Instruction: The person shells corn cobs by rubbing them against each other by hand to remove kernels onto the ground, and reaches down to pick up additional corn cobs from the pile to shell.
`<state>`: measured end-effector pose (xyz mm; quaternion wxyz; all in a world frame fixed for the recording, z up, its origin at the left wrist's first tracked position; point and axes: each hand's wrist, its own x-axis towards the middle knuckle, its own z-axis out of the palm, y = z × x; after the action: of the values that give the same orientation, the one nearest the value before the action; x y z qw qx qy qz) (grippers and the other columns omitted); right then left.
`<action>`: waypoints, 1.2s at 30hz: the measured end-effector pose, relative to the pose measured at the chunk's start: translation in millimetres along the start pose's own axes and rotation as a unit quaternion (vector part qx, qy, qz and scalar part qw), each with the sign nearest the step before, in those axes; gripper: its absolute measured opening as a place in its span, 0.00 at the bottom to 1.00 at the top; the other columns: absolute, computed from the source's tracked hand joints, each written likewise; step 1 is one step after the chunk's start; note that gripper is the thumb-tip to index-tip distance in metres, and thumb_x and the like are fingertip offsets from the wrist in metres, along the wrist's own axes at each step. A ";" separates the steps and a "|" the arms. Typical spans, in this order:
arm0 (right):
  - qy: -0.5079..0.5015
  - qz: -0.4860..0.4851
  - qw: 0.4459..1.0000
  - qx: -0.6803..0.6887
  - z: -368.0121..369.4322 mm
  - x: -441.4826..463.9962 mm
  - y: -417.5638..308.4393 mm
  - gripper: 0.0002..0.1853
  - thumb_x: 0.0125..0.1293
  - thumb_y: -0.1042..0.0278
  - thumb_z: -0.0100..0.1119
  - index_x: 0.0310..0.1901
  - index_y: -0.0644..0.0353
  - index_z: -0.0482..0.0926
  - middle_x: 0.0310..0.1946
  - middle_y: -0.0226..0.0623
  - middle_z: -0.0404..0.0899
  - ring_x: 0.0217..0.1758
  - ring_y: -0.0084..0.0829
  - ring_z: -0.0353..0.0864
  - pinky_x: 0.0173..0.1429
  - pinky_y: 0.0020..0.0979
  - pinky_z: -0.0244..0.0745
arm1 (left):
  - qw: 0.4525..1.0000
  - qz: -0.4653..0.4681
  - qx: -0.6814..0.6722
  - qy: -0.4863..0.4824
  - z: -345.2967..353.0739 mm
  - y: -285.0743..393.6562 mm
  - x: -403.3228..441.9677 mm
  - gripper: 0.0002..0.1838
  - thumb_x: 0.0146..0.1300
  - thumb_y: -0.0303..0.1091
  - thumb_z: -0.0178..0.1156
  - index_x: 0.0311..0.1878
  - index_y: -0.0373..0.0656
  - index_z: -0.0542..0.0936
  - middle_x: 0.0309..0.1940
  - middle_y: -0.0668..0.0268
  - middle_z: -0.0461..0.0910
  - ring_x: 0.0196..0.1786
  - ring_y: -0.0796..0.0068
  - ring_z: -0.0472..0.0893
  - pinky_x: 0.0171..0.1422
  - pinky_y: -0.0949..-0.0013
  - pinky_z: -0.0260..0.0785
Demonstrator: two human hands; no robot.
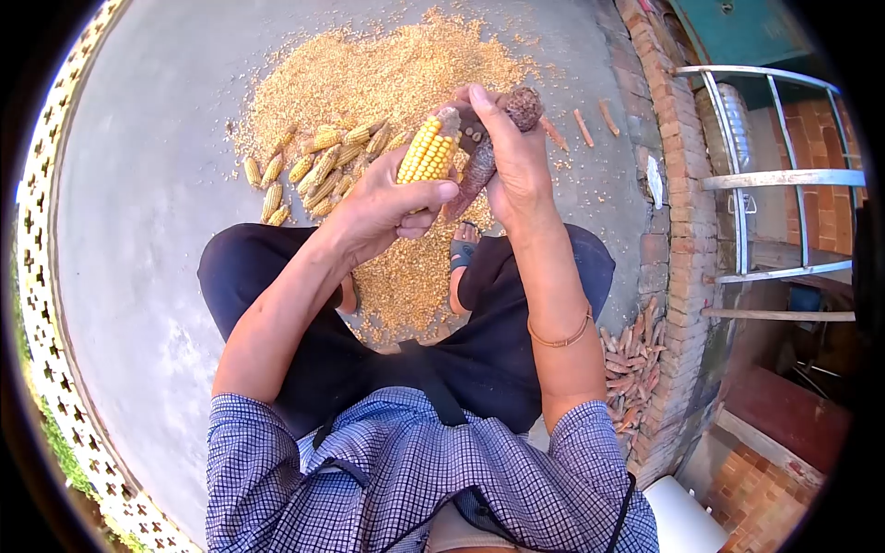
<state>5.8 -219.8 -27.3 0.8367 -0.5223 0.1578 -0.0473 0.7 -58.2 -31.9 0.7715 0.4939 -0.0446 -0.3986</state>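
Note:
My left hand (392, 205) is closed around a yellow corn cob (429, 154) that still bears most of its kernels, with its tip pointing up. Close beside it on the right, my right hand (516, 166) grips a dark, reddish-brown bare cob (479, 168). A rough brown rounded end (524, 108) shows by the right fingers; whether it belongs to the same cob is hard to tell. Beyond my hands lies a wide pile of loose kernels (341, 78). Several unshelled cobs (318, 175) rest at its near left edge.
More kernels (401, 286) lie between my feet. Bare cobs (631, 369) are heaped at the right, by a low brick wall (687, 230). Beyond the wall stands a metal railing (784, 179). A pierced white border (41, 276) runs along the left.

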 end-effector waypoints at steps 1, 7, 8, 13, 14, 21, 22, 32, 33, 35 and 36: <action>-0.011 -0.008 1.000 -0.002 -0.6 -1.0 -0.3 0.14 0.66 0.59 0.66 0.43 0.63 0.80 0.35 0.35 0.83 0.41 0.25 0.82 0.49 0.30 0.77 | 1.000 -0.006 -0.012 -0.005 -2.4 0.7 0.8 0.22 0.65 0.43 0.63 0.52 0.35 0.71 0.25 0.71 0.68 0.18 0.88 0.61 0.19 0.82 0.50; -0.083 -0.087 0.990 -0.078 2.5 -2.5 7.2 0.16 0.66 0.59 0.66 0.46 0.64 0.79 0.41 0.36 0.82 0.40 0.22 0.81 0.47 0.28 0.77 | 0.991 -0.050 -0.118 0.025 -2.4 1.1 5.1 0.30 0.75 0.62 0.38 0.49 0.40 0.72 0.25 0.67 0.72 0.19 0.83 0.64 0.20 0.79 0.50; -0.081 -0.103 0.986 -0.101 6.6 -7.1 8.3 0.17 0.65 0.60 0.67 0.47 0.65 0.79 0.41 0.35 0.82 0.41 0.22 0.81 0.47 0.28 0.77 | 0.995 -0.038 -0.078 0.051 -0.5 -0.7 5.4 0.30 0.75 0.62 0.38 0.50 0.40 0.72 0.25 0.66 0.72 0.20 0.83 0.65 0.20 0.79 0.50; 0.026 -0.247 0.931 -0.266 18.4 -10.0 28.2 0.11 0.60 0.71 0.67 0.40 0.67 0.79 0.32 0.43 0.83 0.31 0.31 0.84 0.39 0.31 0.78 | 0.981 0.032 0.140 0.133 8.1 -13.2 8.1 0.33 0.75 0.63 0.35 0.58 0.40 0.70 0.34 0.65 0.75 0.31 0.82 0.73 0.25 0.78 0.61; 0.043 -0.222 0.933 -0.281 19.2 -8.3 25.7 0.08 0.62 0.71 0.66 0.38 0.67 0.80 0.31 0.39 0.83 0.32 0.27 0.83 0.39 0.28 0.77 | 0.971 0.051 0.186 0.143 8.5 -16.7 9.7 0.35 0.75 0.63 0.34 0.60 0.39 0.70 0.36 0.65 0.76 0.34 0.81 0.75 0.26 0.78 0.65; 0.027 -0.087 0.989 -0.119 12.6 -4.4 6.6 0.08 0.65 0.70 0.63 0.33 0.67 0.81 0.27 0.33 0.83 0.29 0.24 0.82 0.36 0.27 0.76 | 0.974 0.084 0.177 0.115 1.4 -18.0 13.9 0.32 0.76 0.57 0.41 0.65 0.36 0.70 0.34 0.66 0.77 0.29 0.82 0.73 0.30 0.75 0.65; 0.008 -0.074 0.994 -0.074 8.4 -2.8 6.0 0.08 0.65 0.69 0.64 0.37 0.66 0.81 0.29 0.34 0.83 0.32 0.24 0.82 0.39 0.27 0.76 | 0.986 0.054 0.118 0.100 3.6 -15.2 14.7 0.32 0.76 0.58 0.41 0.64 0.37 0.71 0.34 0.67 0.77 0.28 0.82 0.73 0.27 0.76 0.63; 0.052 -0.178 0.959 -0.216 17.1 -5.1 32.4 0.14 0.62 0.67 0.67 0.44 0.68 0.77 0.36 0.36 0.81 0.35 0.23 0.78 0.42 0.29 0.74 | 0.944 0.132 0.252 0.169 2.4 -22.7 24.6 0.38 0.75 0.63 0.36 0.66 0.36 0.70 0.34 0.62 0.78 0.37 0.77 0.77 0.32 0.74 0.72; 0.070 -0.191 0.945 -0.256 19.1 -2.7 28.3 0.09 0.61 0.70 0.65 0.36 0.67 0.78 0.28 0.36 0.80 0.29 0.24 0.77 0.37 0.31 0.72 | 0.934 0.153 0.283 0.157 -2.1 -23.2 26.0 0.38 0.75 0.63 0.36 0.68 0.36 0.68 0.34 0.61 0.78 0.37 0.76 0.78 0.32 0.73 0.73; 0.112 -0.181 0.936 -0.281 17.5 6.4 22.8 0.09 0.62 0.70 0.65 0.31 0.67 0.77 0.24 0.37 0.79 0.26 0.25 0.76 0.35 0.31 0.72 | 0.940 0.150 0.268 0.147 2.3 -28.5 25.5 0.36 0.75 0.62 0.36 0.67 0.39 0.69 0.32 0.63 0.77 0.33 0.79 0.75 0.27 0.76 0.68; 0.138 -0.172 0.931 -0.291 16.8 5.3 22.4 0.10 0.62 0.70 0.64 0.29 0.67 0.77 0.22 0.37 0.78 0.25 0.25 0.76 0.34 0.31 0.71 | 0.943 0.149 0.261 0.143 6.4 -28.7 24.8 0.35 0.75 0.62 0.36 0.66 0.41 0.69 0.31 0.64 0.76 0.30 0.80 0.74 0.24 0.77 0.66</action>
<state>14.1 -196.6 -41.5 0.5972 -0.7504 0.1861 -0.2136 -1.8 -84.7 -59.6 0.6645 0.7173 -0.1095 -0.1789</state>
